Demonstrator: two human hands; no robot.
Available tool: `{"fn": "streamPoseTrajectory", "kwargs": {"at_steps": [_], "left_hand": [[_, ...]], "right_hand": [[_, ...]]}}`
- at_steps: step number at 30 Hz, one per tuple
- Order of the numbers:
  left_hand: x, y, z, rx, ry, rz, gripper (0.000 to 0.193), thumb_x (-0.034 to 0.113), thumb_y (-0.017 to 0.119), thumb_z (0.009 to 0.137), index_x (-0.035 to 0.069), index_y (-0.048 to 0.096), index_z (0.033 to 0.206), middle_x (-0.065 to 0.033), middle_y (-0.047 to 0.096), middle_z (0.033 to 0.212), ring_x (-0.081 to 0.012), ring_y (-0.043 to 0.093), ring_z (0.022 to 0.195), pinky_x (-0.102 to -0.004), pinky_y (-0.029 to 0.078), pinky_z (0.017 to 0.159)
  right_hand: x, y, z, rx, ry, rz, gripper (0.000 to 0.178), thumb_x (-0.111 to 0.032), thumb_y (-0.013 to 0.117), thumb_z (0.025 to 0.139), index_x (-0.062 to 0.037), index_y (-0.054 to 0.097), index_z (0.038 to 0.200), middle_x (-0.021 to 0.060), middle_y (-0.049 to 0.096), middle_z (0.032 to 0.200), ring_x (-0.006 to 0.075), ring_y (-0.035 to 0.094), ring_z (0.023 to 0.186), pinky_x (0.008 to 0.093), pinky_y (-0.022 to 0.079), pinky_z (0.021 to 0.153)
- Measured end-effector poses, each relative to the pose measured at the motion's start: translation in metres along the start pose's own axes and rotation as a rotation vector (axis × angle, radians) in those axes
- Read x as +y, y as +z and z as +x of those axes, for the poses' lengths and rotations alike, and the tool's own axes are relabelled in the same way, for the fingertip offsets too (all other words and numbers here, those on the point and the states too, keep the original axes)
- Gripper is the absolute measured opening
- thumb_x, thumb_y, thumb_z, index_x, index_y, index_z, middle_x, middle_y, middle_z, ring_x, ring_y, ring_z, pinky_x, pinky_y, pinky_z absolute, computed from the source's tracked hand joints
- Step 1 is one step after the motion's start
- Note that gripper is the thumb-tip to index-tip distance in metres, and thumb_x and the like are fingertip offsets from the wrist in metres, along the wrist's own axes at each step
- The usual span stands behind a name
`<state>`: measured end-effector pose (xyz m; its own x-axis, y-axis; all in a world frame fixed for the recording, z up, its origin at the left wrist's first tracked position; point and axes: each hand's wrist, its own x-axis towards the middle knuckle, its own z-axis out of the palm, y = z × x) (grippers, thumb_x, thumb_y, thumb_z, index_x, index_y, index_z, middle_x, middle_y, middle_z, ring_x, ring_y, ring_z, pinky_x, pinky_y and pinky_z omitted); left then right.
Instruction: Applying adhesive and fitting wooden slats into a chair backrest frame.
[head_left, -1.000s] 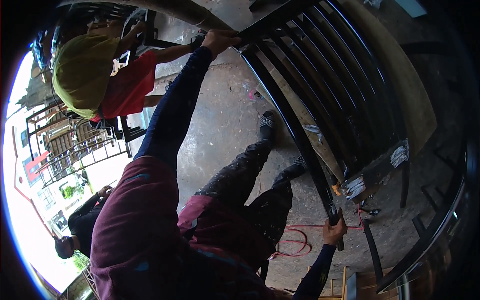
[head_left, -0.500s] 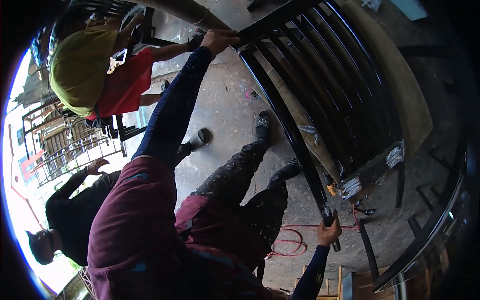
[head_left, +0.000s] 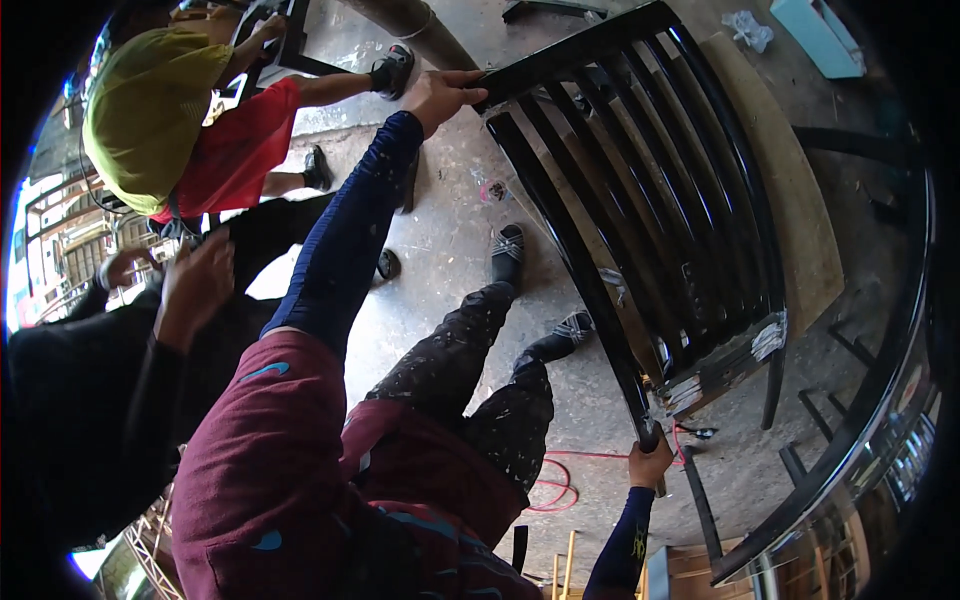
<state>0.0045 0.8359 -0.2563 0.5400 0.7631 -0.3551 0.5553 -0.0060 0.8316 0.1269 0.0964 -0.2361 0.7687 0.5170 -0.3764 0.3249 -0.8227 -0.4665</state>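
Observation:
A glossy black slatted frame (head_left: 640, 185), like a chair back or bench panel, stretches before me, its curved slats running side by side. My left hand (head_left: 445, 100) grips its upper left corner, fingers lying along the rail end. At the near end of the long front bar, my right hand (head_left: 650, 462) is wrapped round the post, which pokes out below the fist. Silvery-white wrapping (head_left: 768, 338) covers part of the frame's lower right end. Beneath the slats lies a tan board (head_left: 812, 225), partly hidden.
On my left stand a person in a yellow cap (head_left: 150, 110) and a person in black (head_left: 90, 390). A thick post (head_left: 425, 35) rises beyond my left hand. Red hose (head_left: 555, 490) coils on the floor. A curved black edge (head_left: 860, 430) bounds the right.
The person in black has come closer on my left, both hands now raised. The slatted frame sits slightly lower and further left in view. Both my hands keep their grip.

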Motion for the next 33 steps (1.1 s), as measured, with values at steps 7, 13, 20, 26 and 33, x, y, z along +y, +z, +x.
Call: {"fn": "streamPoseTrajectory", "kwargs": {"at_steps": [7,13,20,26,33], "left_hand": [[-0.003,0.022,-0.016,0.047,0.045,-0.142,0.049,0.011,0.08,0.083,0.011,0.068,0.13,-0.0078,0.074,0.104,-0.0139,0.064,0.091,-0.0284,0.051,0.086],[-0.009,0.017,-0.019,0.042,0.03,-0.264,0.048,0.006,0.076,0.087,0.011,0.066,0.134,-0.0018,0.072,0.108,-0.0105,0.061,0.091,-0.0239,0.047,0.084],[-0.012,0.021,-0.029,0.146,0.047,-0.178,0.05,0.004,0.074,0.079,0.006,0.068,0.128,-0.0107,0.073,0.115,-0.0151,0.066,0.098,-0.027,0.05,0.093],[-0.028,0.007,-0.004,-0.149,0.224,0.488,0.032,0.002,0.048,0.097,0.0,0.065,0.124,-0.0058,0.07,0.111,-0.0179,0.063,0.098,-0.0285,0.049,0.093],[0.033,0.004,0.054,-0.277,0.248,1.135,0.062,0.062,0.06,0.091,0.008,0.074,0.116,-0.0184,0.072,0.114,-0.0339,0.066,0.113,-0.0422,0.049,0.095]], "right_hand": [[0.021,0.001,0.0,-0.024,0.07,0.054,0.041,-0.002,0.069,0.067,0.0024,0.07,0.108,0.0173,0.072,0.085,0.0302,0.071,0.079,0.0391,0.054,0.073],[0.015,-0.002,0.008,-0.198,0.128,0.067,0.04,-0.002,0.069,0.064,0.0032,0.071,0.103,0.0173,0.07,0.08,0.0282,0.07,0.074,0.0367,0.054,0.071],[0.022,0.02,0.015,-0.007,0.079,-0.075,0.037,-0.001,0.068,0.066,0.0013,0.072,0.103,0.0232,0.072,0.091,0.04,0.071,0.086,0.0435,0.055,0.08],[0.01,-0.007,0.0,0.132,0.075,-0.052,0.026,-0.012,0.076,0.073,-0.007,0.074,0.099,0.0177,0.073,0.084,0.0359,0.072,0.076,0.0443,0.056,0.069],[-0.025,-0.016,0.018,0.107,-0.023,-0.038,0.047,-0.009,0.073,0.065,-0.0105,0.07,0.112,0.0152,0.072,0.089,0.0357,0.07,0.079,0.0448,0.056,0.07]]}}
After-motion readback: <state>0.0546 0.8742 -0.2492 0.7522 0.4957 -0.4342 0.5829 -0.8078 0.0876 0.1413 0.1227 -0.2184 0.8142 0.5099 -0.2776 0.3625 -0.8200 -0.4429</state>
